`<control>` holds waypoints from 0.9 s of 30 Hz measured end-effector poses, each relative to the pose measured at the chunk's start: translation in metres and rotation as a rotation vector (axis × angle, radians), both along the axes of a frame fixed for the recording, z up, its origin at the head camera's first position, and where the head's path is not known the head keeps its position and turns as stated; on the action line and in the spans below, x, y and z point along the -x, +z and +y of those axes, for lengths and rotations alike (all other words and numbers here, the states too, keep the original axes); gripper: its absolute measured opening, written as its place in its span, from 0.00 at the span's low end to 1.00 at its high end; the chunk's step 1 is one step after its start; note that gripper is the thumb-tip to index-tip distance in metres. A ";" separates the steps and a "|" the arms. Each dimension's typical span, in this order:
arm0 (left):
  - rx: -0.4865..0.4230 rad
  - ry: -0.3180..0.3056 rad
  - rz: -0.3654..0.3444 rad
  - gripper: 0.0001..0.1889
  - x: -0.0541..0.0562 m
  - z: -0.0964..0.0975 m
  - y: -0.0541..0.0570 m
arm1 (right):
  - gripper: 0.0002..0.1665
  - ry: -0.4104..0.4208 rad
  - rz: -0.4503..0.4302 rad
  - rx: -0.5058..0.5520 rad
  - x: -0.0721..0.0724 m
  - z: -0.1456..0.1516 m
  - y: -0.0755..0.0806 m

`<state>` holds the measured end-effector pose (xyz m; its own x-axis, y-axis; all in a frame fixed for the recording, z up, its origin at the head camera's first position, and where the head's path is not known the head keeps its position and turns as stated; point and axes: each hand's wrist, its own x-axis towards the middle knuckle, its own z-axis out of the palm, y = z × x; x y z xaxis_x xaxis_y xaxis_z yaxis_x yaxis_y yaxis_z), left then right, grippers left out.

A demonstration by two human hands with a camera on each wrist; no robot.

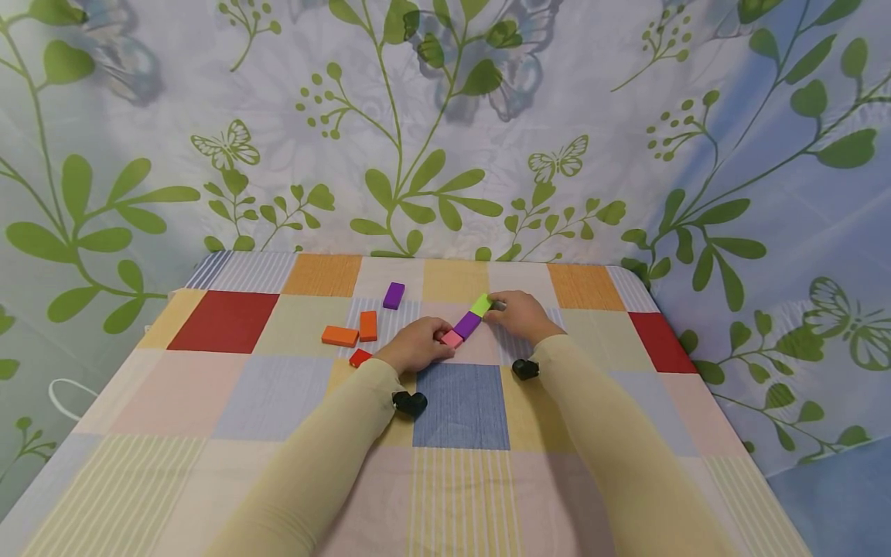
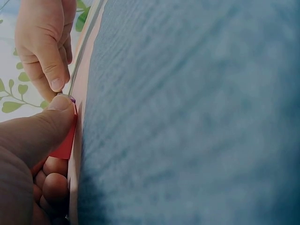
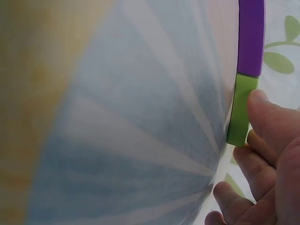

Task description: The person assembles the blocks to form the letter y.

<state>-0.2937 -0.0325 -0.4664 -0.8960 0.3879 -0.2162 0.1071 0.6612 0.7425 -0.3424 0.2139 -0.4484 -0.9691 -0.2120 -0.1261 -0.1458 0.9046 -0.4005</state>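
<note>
Three blocks lie end to end in a slanting row on the patchwork cloth. A pink block [image 1: 452,340] forms the near end, a purple block [image 1: 467,326] the middle, and a lime green block [image 1: 480,305] the far end. My left hand [image 1: 416,345] pinches the pink block, its thumb on the red-looking block [image 2: 65,143] in the left wrist view. At the other end, my right hand [image 1: 522,314] holds the green block [image 3: 241,112] between thumb and fingers. In the right wrist view the purple block [image 3: 251,37] touches the green one.
Left of the row lie two orange blocks [image 1: 339,336], a red block [image 1: 359,357] partly behind my left hand, and another purple block [image 1: 394,295] farther back. The patchwork cloth [image 1: 278,480] covers the table, which meets a leaf-patterned curtain [image 1: 278,100].
</note>
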 end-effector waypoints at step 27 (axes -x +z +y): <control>0.015 -0.006 0.020 0.22 -0.002 0.001 0.002 | 0.33 0.032 0.023 -0.015 0.000 0.001 -0.003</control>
<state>-0.2921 -0.0313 -0.4647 -0.8980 0.3899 -0.2040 0.1256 0.6714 0.7304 -0.3420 0.2151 -0.4517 -0.9646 -0.2408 -0.1073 -0.1833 0.9052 -0.3834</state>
